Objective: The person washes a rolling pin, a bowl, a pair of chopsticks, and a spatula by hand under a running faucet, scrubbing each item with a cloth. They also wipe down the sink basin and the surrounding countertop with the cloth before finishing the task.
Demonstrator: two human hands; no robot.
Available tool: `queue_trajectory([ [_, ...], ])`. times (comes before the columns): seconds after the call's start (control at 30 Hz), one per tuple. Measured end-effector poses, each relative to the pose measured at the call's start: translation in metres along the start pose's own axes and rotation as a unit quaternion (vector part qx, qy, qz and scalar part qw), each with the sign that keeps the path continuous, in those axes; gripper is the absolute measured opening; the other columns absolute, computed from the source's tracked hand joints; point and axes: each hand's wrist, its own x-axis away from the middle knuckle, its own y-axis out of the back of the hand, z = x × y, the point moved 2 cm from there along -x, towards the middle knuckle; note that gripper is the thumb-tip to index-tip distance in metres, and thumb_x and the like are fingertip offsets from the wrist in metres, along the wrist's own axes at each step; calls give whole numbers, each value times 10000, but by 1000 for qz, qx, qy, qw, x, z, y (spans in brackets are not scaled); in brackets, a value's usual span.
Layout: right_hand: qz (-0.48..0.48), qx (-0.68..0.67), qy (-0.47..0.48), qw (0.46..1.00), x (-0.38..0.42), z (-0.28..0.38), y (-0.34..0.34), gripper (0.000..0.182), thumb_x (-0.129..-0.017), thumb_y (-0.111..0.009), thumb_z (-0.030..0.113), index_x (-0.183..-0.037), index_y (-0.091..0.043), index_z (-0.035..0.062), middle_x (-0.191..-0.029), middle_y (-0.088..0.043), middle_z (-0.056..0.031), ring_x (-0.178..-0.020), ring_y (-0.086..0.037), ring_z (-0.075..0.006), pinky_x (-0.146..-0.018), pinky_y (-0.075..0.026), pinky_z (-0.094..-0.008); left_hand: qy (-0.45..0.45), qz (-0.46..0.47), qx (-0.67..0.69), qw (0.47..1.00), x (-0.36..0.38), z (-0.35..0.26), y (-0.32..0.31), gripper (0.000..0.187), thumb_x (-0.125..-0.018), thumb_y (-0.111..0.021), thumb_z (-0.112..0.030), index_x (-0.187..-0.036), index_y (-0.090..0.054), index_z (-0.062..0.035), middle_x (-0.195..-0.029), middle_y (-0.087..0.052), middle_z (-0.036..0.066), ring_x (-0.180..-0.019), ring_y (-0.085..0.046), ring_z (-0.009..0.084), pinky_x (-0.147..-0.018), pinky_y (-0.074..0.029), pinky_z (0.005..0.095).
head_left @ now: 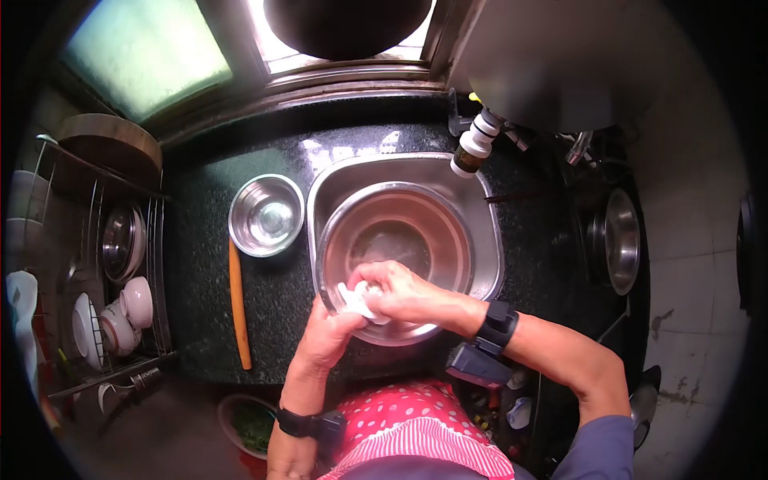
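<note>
Both my hands meet over the near rim of a large steel bowl (448, 232) that sits in the sink (336, 180). My left hand (328, 336) cups a white lump (362, 302) from below. My right hand (404, 292) presses on it from above, fingers curled around it. The lump is partly hidden by my fingers, and I cannot tell what it is. The bowl's bottom looks wet and holds nothing else that I can see.
A smaller empty steel bowl (266, 214) stands on the dark counter left of the sink, with a long orange stick (239, 308) beside it. A dish rack (120, 272) with bowls is at far left. A tap (478, 144) hangs over the sink; a steel pot (620, 240) sits right.
</note>
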Motion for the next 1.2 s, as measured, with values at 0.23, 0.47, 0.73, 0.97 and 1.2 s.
queue_trajectory([
  [0.23,-100,705,275,646,29,14,37,193,-760,-563,168,-886,-650,50,-1003,-530,-126,-927,-511,-280,-804,-402,-419,-31,-31,-9,999,0,-11,9,519,-833,-546,22,-1328,-404,-49,-1224,-543,93,-1082,-553,172,-910,-467,311],
  [0.47,-137,367,132,911,38,-11,-14,131,-787,-594,117,-898,-592,48,-942,-546,-159,-924,-553,-329,-822,-432,-474,-47,-24,109,993,-4,2,-9,412,-1001,-426,-269,-1352,-387,-57,-1287,-515,91,-1152,-527,212,-981,-441,376],
  [0.73,-301,-84,102,944,10,1,-34,308,-854,-642,174,-1101,-563,8,-1010,-610,-109,-919,-604,-173,-797,-492,-309,-27,27,198,980,4,15,-31,760,-901,-271,-649,-1411,-311,-87,-1415,-403,84,-1309,-381,229,-1098,-305,391],
  [0.97,-147,224,284,921,40,24,-40,224,-750,-661,95,-938,-556,36,-919,-530,-155,-842,-557,-310,-729,-467,-410,-43,63,310,948,15,3,-29,901,-818,-248,-780,-1372,-366,-80,-1295,-497,95,-1173,-499,230,-1030,-387,379],
  [1.2,12,468,265,843,75,29,-17,229,-695,-626,95,-908,-555,50,-920,-501,-148,-868,-531,-293,-693,-434,-400,-46,49,303,951,20,-1,-29,535,-963,-444,-445,-1368,-399,-98,-1344,-488,99,-1217,-485,258,-1045,-373,453],
])
